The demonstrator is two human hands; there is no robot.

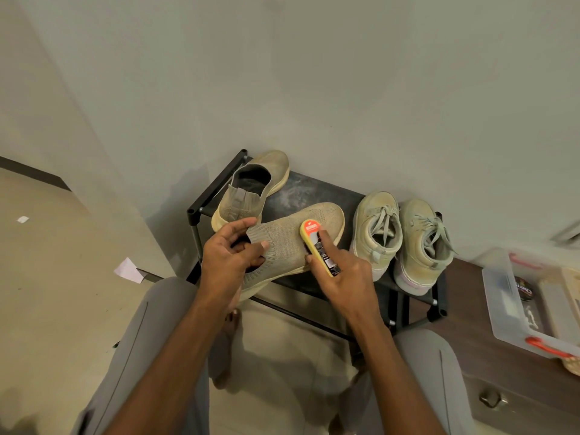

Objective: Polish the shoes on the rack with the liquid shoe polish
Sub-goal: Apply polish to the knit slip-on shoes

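Your left hand [230, 255] grips collar of knit slip-on shoe [301, 240], thumb outside on the knit, fingers curled into opening. Shoe tilted, held over front of black rack [317, 189]. Your right hand [342, 277] clasps yellow polish bottle [318, 246], index finger along top; bottle's far end lies on shoe's upper. Matching slip-on [251, 186] on rack behind. Lace-up pair [405, 237] at rack's right end. Clear box [502, 306] on brown cabinet [502, 384] further right.
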